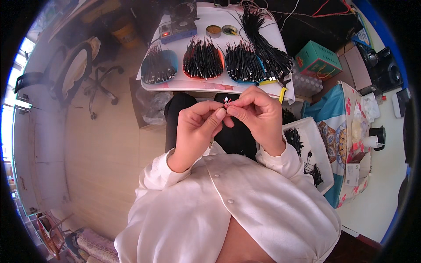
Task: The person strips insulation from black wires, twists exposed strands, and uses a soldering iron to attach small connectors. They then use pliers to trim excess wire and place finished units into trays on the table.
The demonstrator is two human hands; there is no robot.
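The left hand and right hand pinch thin red and white wires between thumbs and fingertips, above the lap, just in front of the desk. On it, 3 trays hold black cables; a cable bundle lies beside them, and 2 tins stand behind.

Wires btwn my fingers: too tiny to count. Beyond 'em: 2 blue trays, 1 orange tray, 2 round tins; cables too many to count. R of my fingers: 1 green box, 1 white bin.
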